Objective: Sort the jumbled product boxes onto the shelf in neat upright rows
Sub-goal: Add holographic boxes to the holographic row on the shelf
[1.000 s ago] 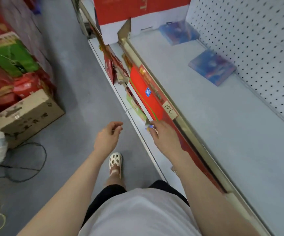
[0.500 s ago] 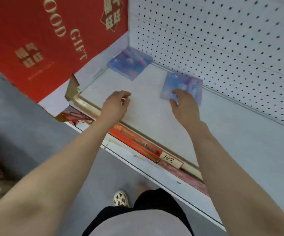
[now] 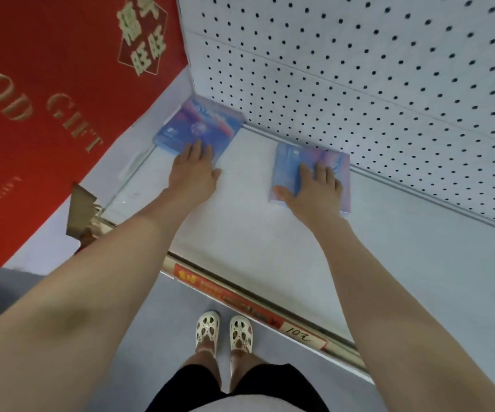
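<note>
Two flat blue-and-purple product boxes lie face up on the pale shelf (image 3: 240,233). The left box (image 3: 201,126) sits in the back left corner against the pegboard. My left hand (image 3: 194,169) lies on its near edge with the fingers stretched flat. The right box (image 3: 288,162) lies further right along the back wall. My right hand (image 3: 311,188) rests on top of it, fingers spread over its face and the thumb at its near left corner. Neither box stands upright.
A white pegboard (image 3: 359,69) forms the shelf's back wall. A large red gift carton (image 3: 47,99) closes the left side. The shelf's front rail (image 3: 255,307) carries a red label strip and a tag reading 102. My feet stand on the grey floor below.
Both hands reached further back onto the shelf. The left hand moved from the front rail onto the corner box; the right hand settled flat on the right box.
</note>
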Available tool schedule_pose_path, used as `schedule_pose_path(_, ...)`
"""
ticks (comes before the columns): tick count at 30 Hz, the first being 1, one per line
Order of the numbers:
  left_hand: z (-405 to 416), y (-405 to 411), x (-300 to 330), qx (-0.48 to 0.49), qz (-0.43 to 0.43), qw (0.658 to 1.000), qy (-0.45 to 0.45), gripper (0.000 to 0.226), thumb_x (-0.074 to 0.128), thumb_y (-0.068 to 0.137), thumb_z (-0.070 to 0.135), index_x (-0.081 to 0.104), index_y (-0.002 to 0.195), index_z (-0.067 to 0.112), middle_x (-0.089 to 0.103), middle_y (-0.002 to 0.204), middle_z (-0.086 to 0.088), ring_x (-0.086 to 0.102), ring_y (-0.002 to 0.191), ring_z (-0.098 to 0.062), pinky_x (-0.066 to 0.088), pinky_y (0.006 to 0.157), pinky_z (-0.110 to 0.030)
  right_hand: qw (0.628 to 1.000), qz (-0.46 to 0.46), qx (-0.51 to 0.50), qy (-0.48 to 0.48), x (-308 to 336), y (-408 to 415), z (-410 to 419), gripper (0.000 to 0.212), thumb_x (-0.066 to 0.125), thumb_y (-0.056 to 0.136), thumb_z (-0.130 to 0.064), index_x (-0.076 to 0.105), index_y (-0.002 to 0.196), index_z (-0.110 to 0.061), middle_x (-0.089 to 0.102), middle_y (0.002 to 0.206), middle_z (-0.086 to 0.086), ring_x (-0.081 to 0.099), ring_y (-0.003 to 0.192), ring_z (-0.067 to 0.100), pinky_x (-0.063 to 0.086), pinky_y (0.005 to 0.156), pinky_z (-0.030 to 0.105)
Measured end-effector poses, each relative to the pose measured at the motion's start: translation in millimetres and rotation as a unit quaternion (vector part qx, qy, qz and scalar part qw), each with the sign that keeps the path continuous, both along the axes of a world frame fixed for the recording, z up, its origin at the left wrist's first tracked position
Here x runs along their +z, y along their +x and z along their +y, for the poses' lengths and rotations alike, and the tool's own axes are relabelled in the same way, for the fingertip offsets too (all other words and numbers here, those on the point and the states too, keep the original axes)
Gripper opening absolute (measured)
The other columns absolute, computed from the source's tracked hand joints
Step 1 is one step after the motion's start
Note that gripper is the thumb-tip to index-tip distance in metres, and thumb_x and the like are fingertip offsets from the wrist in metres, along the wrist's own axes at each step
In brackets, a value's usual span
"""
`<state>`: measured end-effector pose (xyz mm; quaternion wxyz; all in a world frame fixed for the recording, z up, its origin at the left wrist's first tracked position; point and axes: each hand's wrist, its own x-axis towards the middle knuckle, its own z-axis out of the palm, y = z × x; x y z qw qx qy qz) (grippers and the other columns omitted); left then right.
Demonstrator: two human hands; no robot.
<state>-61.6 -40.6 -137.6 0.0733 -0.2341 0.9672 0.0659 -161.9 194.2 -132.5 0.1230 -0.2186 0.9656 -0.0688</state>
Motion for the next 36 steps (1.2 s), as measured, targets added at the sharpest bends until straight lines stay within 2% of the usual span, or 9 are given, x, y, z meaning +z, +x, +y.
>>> schedule_pose_path(6,47.3,34.6,1.1,-0.017,0.034,0.999,-0.018,0.059,0.038,0.100,0.043,0.029,0.150,0.012,0.028,0.156,-0.013,0.027,0.142,-0.033,0.022,0.115,-0.044,0.996,-0.068,0.061,-0.018,8.2,3.9,13.5,0.073,0.058,0.090,-0.055,0.028,0.153,-0.034,0.010,0.166,0.003,0.002,0.152,0.031,0.008,0.121,0.043)
schedule_pose_path(12,52.6,45.9,13.1,-0.037,0.157,0.987,0.004,0.036,0.046,0.092,0.035,0.067,0.115,0.016,0.062,0.120,-0.010,0.054,0.108,-0.036,0.037,0.093,-0.042,0.996,-0.062,0.023,-0.060,15.0,19.1,40.3,0.070,0.065,0.087,-0.042,0.034,0.150,-0.035,0.013,0.165,0.005,0.001,0.152,0.033,0.007,0.122,0.042)
schedule_pose_path(15,38.7,34.5,16.3,0.048,0.100,0.994,0.017,0.065,0.060,0.089,0.047,0.044,0.140,0.011,0.043,0.141,-0.019,0.036,0.132,-0.039,0.028,0.108,-0.047,0.988,-0.026,-0.140,-0.061,19.0,21.5,48.3,0.103,0.067,0.079,-0.063,0.016,0.156,-0.019,0.014,0.161,0.019,0.009,0.149,0.038,0.016,0.119,0.046)
schedule_pose_path(18,28.8,21.1,19.6,0.102,0.022,0.993,0.045,0.093,0.057,0.085,0.063,0.020,0.150,0.007,0.029,0.149,-0.022,0.030,0.136,-0.040,0.029,0.110,-0.051,0.984,-0.064,-0.157,-0.055,20.7,12.5,53.4,0.120,0.071,0.072,-0.068,0.005,0.157,-0.014,0.025,0.154,0.018,0.024,0.143,0.036,0.027,0.115,0.045)
schedule_pose_path(26,12.3,2.9,28.7,0.212,-0.015,0.968,0.133,0.119,0.079,0.068,0.057,0.008,0.154,0.015,0.041,0.142,-0.020,0.039,0.128,-0.040,0.037,0.100,-0.047,0.945,-0.093,-0.220,-0.225,30.9,-6.9,48.2,0.137,0.095,0.057,-0.028,0.002,0.157,-0.026,0.026,0.133,0.014,0.048,0.099,0.028,0.042,0.084,0.029)
schedule_pose_path(28,5.4,6.3,27.7,0.219,-0.006,0.962,0.166,0.095,0.080,0.068,0.053,0.039,0.142,0.011,0.056,0.131,-0.017,0.050,0.122,-0.037,0.041,0.100,-0.041,0.913,-0.061,-0.258,-0.309,28.5,-0.8,49.2,0.134,0.093,0.059,-0.020,0.002,0.157,-0.026,0.026,0.133,0.010,0.043,0.100,0.022,0.040,0.085,0.026)
schedule_pose_path(30,6.1,14.0,27.4,0.236,0.064,0.934,0.260,0.057,0.081,0.067,0.044,0.064,0.111,0.012,0.069,0.105,-0.011,0.064,0.100,-0.031,0.053,0.087,-0.038,0.837,-0.066,-0.330,-0.432,27.0,10.3,49.3,0.120,0.090,0.063,-0.014,0.013,0.156,-0.023,0.036,0.132,0.006,0.052,0.101,0.020,0.045,0.087,0.028)
schedule_pose_path(33,19.9,23.4,27.2,0.266,0.216,0.838,0.425,0.034,0.079,0.076,0.026,0.058,0.102,0.017,0.066,0.089,0.002,0.064,0.077,-0.018,0.053,0.063,-0.028,0.689,-0.140,-0.415,-0.577,31.8,28.4,49.7,0.061,0.082,0.075,-0.010,0.049,0.127,-0.015,0.063,0.110,0.004,0.063,0.088,0.018,0.054,0.079,0.027)
schedule_pose_path(36,35.5,29.3,28.1,0.276,0.274,0.770,0.506,0.028,0.068,0.087,0.024,0.050,0.108,0.023,0.061,0.101,-0.002,0.062,0.087,-0.024,0.052,0.071,-0.039,0.596,-0.202,-0.447,-0.636,37.2,49.0,56.4,0.029,0.071,0.087,-0.008,0.054,0.109,-0.014,0.062,0.100,0.012,0.061,0.079,0.021,0.059,0.081,0.032)
